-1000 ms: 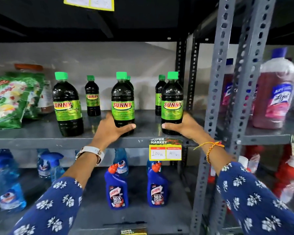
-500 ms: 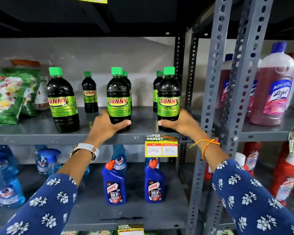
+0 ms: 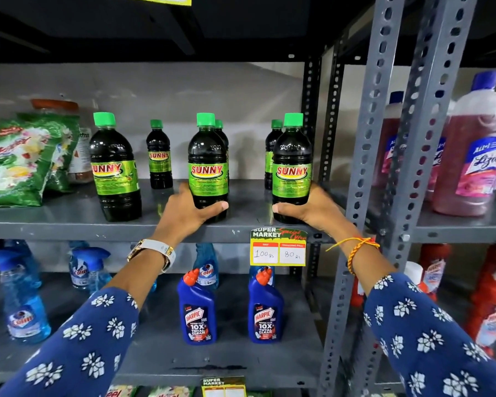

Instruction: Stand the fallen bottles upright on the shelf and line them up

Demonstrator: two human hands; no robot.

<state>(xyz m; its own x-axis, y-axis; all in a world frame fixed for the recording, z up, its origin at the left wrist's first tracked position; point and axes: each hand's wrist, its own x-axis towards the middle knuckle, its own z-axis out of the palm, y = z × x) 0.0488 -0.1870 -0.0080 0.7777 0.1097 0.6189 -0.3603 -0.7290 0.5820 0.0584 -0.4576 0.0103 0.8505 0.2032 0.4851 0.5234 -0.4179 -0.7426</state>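
Grey steel shelf in a supermarket aisle: a person's left hand wraps the base of the middle Sunny bottle, thumb across its front, while the right hand closes the same way around the right Sunny bottle. Both dark, green-capped bottles stand upright near the shelf's front edge. A third front bottle stands untouched to the left, tilting slightly, and smaller-looking ones stand farther back. A yellow price tag hangs below the right hand; blue Harpic bottles sit on the lower shelf.
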